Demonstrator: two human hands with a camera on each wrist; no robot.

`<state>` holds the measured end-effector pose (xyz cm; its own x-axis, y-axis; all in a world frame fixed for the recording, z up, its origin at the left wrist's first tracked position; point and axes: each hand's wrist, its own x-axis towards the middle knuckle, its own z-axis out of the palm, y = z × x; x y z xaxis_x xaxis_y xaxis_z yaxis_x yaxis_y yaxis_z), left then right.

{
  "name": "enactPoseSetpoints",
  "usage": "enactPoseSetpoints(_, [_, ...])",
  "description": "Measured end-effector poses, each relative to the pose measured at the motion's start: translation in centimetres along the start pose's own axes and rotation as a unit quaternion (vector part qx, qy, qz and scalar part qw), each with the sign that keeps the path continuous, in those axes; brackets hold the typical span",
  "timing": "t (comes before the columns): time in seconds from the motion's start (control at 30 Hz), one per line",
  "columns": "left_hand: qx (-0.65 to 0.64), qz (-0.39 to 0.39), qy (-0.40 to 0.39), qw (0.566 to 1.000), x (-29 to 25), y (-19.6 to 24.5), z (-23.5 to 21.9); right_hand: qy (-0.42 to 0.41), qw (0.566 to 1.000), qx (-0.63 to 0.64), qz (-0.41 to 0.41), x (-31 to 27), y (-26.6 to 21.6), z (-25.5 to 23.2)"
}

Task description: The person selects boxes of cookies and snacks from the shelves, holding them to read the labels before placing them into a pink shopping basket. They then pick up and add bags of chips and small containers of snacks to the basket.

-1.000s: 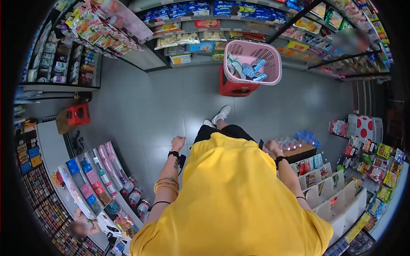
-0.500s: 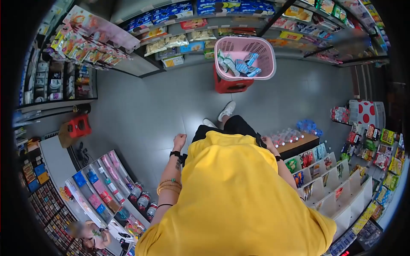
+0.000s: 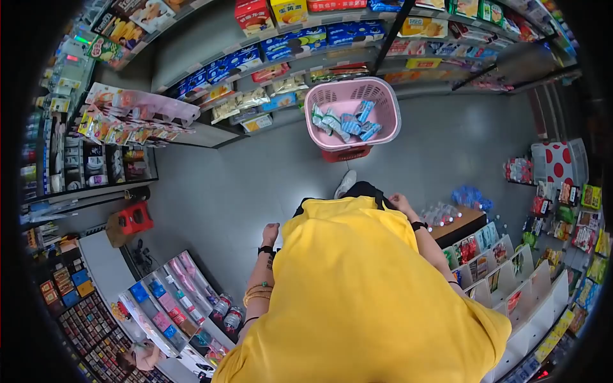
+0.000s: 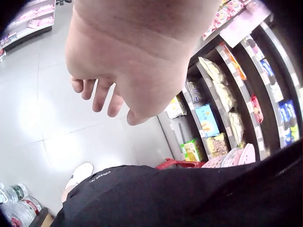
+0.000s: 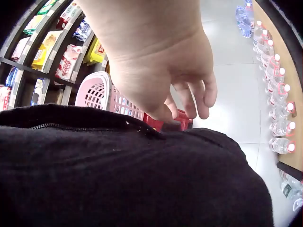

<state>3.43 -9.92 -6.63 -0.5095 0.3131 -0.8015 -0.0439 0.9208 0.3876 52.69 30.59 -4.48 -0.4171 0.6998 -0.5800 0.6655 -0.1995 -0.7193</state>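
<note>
Black cloth is running close by both hands, as the person is wearing black shorts [image 4: 118, 194]. The left hand [image 4: 130, 66] is hanging with its fingers parted and loosely bent, holding nothing. The right hand [image 5: 163, 66] is drooping in a soft curl, gripping nothing that I'm seeing; whether its thumb is brushing the shorts, I cannot tell. Both arms are hanging beside the yellow shirt [image 3: 357, 287], likely because there's nothing to carry.

Ahead, at upper centre of the head view, the pink basket [image 3: 383, 105] is resting on a red stool [image 3: 347, 154], probably to keep it off the floor and within easier reach. Blue packets [image 3: 350, 125] and green-and-white packets [image 3: 332, 121] are lying inside in a loose jumble, as though dropped in rather than arranged.

Beyond it, blue boxes [image 3: 294, 45] are sitting in rows along the shelves, seemingly faced outward for shoppers. Clear bottles [image 3: 444, 215] are standing in a cluster right of centre. At lower left, another person [image 3: 148, 355] is standing near a white surface [image 3: 105, 255].
</note>
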Motion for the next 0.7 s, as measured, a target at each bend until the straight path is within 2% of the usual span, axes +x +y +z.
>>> enactPoseSetpoints(0.03, [0.008,0.007,0.008,1.0,0.2,1.4,0.0,0.01,0.999,-0.032,-0.035,0.8,0.2,-0.6])
enactPoseSetpoints(0.1, [0.005,0.016,0.034,0.999,0.0,4.2,0.6,-0.016,1.0,0.009,0.015,1.6,0.4,-2.0])
enactPoseSetpoints(0.17, [-0.017,0.021,0.072,0.997,-0.4,7.6,1.5,-0.032,0.996,0.044,0.07,2.4,-1.0,-4.1])
enactPoseSetpoints(0.23, [-0.036,0.039,0.074,0.996,-0.3,10.1,2.3,-0.04,0.987,0.072,0.135,2.5,-3.0,-5.8])
enactPoseSetpoints(0.43, [-0.054,0.064,0.093,0.992,-2.6,17.6,3.3,-0.052,0.98,0.067,0.181,5.3,-4.5,-9.9])
enactPoseSetpoints(0.53, [-0.048,0.052,0.102,0.992,-4.1,18.4,3.1,-0.076,0.978,0.017,0.194,7.6,-3.9,-10.6])
enactPoseSetpoints(0.7, [-0.052,0.012,0.126,0.991,-6.7,16.9,2.8,-0.075,0.988,0.03,0.131,11.5,-4.2,-9.7])
